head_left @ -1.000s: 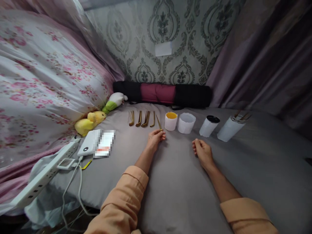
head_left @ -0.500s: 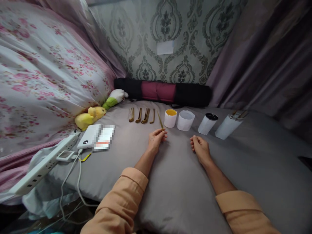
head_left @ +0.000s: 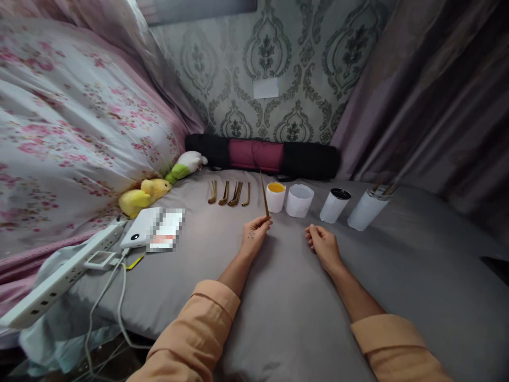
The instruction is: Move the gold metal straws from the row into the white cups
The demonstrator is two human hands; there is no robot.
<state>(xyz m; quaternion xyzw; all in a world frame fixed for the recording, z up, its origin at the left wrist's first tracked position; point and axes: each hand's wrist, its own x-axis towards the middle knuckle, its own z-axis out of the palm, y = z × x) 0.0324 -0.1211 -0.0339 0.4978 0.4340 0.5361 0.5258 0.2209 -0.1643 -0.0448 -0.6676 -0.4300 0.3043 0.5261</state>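
My left hand (head_left: pixel 256 236) pinches the lower end of a thin, tapered brown stick (head_left: pixel 264 196). The stick points up and away from me, just left of a white cup with a yellow inside (head_left: pixel 275 199). My right hand (head_left: pixel 321 244) is loosely curled above the grey sheet, and nothing shows in its fingers. Beyond it stand a wider white cup (head_left: pixel 300 202) and a white cylinder with a black top (head_left: pixel 334 207). Further right, a tall pale container (head_left: pixel 366 211) holds several brown sticks. Small groups of bent brown sticks (head_left: pixel 235 195) lie in a row on the left.
At the back lies a black and maroon roll (head_left: pixel 256 155). Plush toys (head_left: pixel 145 197) rest along the floral curtain. On the left are a white power bank (head_left: pixel 142 228), a power strip (head_left: pixel 63 281) and loose white cables (head_left: pixel 95 302).
The stick in my left hand has tilted more upright, its tip rising. My right hand stays curled in about the same place. The view has tipped up slightly.
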